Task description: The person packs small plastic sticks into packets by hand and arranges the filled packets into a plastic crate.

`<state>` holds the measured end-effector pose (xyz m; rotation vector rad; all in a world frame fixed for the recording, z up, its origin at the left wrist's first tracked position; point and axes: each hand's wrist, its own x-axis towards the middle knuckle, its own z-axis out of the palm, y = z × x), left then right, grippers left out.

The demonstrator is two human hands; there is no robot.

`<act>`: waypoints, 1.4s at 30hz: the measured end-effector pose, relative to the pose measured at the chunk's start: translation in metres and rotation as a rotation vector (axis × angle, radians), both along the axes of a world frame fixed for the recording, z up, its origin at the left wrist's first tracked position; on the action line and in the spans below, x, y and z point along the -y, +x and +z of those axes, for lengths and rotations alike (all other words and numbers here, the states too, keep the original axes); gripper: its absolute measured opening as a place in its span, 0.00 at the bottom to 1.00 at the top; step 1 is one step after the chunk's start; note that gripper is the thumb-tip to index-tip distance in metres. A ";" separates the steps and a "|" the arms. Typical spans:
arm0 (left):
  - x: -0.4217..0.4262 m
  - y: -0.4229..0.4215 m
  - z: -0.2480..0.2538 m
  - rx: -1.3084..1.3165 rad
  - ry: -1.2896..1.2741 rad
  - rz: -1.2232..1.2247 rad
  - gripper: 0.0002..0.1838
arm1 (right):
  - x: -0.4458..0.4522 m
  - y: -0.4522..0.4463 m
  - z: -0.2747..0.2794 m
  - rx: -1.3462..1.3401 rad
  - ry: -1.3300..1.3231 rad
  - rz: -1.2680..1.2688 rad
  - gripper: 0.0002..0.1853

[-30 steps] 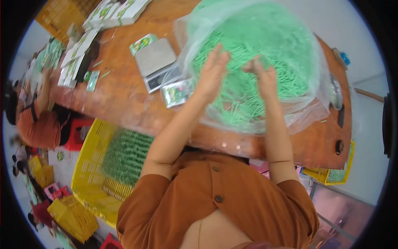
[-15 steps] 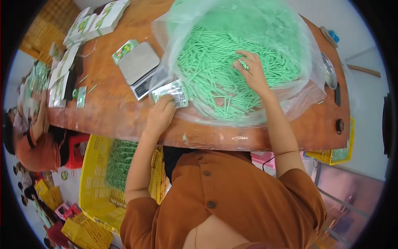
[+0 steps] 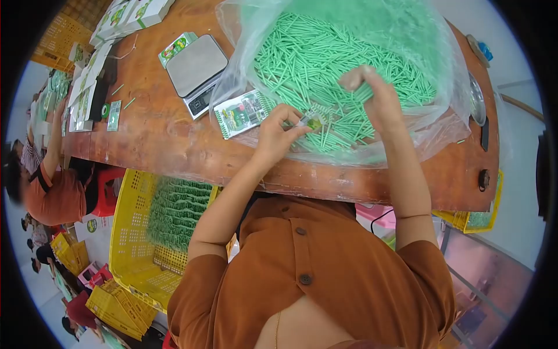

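Green sticks (image 3: 325,52) fill a large clear plastic bag (image 3: 232,87) lying open on the wooden table. My left hand (image 3: 279,132) pinches a small clear packet (image 3: 317,119) with a green and yellow print, over the near edge of the heap. My right hand (image 3: 378,99) is curled round a bunch of green sticks (image 3: 361,93), above the pile and right of the packet. A stack of printed packets (image 3: 241,113) lies just left of my left hand. Behind it stands a scale (image 3: 197,65) with a bare metal plate.
Boxes (image 3: 131,18) stand at the table's back left. A yellow crate (image 3: 131,232) with filled green packets (image 3: 180,212) is below the front edge. A co-worker (image 3: 55,195) sits at the left. A metal bowl (image 3: 476,99) lies on the right.
My left hand has moved from the packet stack to the right, now with one packet. My right hand, earlier over the heap with fingers apart, has closed round sticks and lifted them.
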<state>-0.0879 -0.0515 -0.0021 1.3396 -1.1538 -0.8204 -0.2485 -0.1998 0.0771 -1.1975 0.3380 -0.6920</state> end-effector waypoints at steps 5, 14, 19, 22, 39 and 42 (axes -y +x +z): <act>0.006 0.000 -0.001 -0.110 0.027 -0.076 0.10 | -0.035 0.022 0.019 -0.208 -0.332 -0.185 0.16; 0.003 -0.002 0.000 -0.475 -0.100 0.002 0.05 | -0.035 0.025 -0.013 -0.559 -0.830 0.095 0.19; 0.004 -0.005 -0.001 -0.393 0.049 0.164 0.05 | -0.037 0.017 0.017 -0.610 -1.033 -0.089 0.15; 0.009 0.005 -0.012 -0.470 -0.249 0.151 0.05 | -0.041 0.038 0.020 -0.493 -1.078 -0.082 0.09; -0.338 0.145 0.065 0.558 0.278 1.151 0.13 | -0.131 0.143 0.036 0.084 -1.334 0.179 0.14; -0.456 0.149 -0.008 0.388 0.655 1.441 0.15 | -0.113 0.129 0.003 -0.181 -1.412 0.295 0.16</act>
